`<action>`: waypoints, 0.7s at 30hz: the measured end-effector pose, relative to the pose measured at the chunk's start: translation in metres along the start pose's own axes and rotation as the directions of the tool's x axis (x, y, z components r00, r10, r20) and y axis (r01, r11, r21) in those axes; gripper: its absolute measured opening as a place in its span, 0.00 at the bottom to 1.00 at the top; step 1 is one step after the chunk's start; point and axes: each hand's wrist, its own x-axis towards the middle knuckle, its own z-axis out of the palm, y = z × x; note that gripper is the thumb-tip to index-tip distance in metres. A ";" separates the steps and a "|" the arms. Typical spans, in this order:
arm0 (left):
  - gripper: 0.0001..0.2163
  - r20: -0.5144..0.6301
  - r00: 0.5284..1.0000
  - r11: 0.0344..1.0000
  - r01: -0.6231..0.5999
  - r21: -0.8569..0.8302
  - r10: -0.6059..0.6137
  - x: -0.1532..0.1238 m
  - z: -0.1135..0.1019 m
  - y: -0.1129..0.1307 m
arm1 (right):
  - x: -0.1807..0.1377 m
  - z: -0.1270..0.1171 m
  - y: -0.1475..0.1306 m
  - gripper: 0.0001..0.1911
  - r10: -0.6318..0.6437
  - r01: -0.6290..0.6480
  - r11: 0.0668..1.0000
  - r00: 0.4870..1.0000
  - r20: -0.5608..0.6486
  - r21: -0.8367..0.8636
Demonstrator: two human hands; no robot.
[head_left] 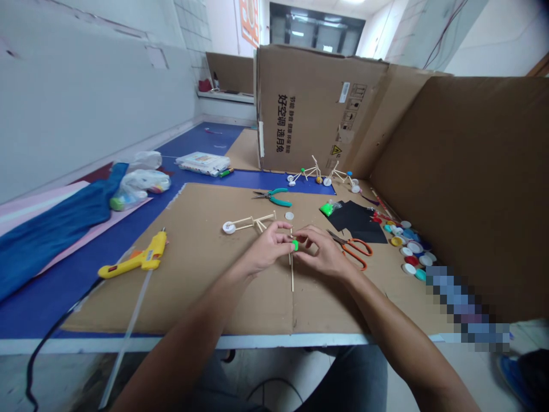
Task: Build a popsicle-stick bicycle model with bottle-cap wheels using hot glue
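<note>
My left hand (pixel 270 250) is closed, its thumb and fingers pinching a small bright green piece (pixel 295 245). From the other side my right hand (pixel 321 250) curls its fingertips around the same piece, touching its edge. Thin wooden sticks (pixel 292 277) show below and above my fingers; whether they are joined to the green piece I cannot tell. Just left of my hands lies a stick frame (pixel 242 222) with a white cap wheel (pixel 229 228). A loose white cap (pixel 289 216) rests beyond my fingertips.
A yellow glue gun (pixel 146 254) lies left. Teal pliers (pixel 273 197) are behind, orange-handled scissors (pixel 354 249) right. Several bottle caps (pixel 410 260) lie beside black sheets (pixel 355 220) and a green packet (pixel 328 209). Stick models (pixel 317 171) stand before a cardboard box (pixel 317 109).
</note>
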 end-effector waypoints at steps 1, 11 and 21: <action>0.26 0.007 1.000 1.000 0.004 -0.003 -0.003 0.000 0.000 0.000 | 0.000 0.000 0.000 0.15 -0.005 0.005 1.000 1.000 0.000 0.005; 0.25 0.010 1.000 1.000 -0.002 -0.006 0.002 -0.001 0.002 0.000 | 0.000 0.002 -0.001 0.11 -0.014 0.014 1.000 0.999 -0.041 0.018; 0.23 -0.024 1.000 1.000 -0.020 0.001 0.020 -0.001 0.004 -0.001 | 0.001 0.005 -0.001 0.11 -0.008 0.006 1.000 0.996 -0.088 -0.015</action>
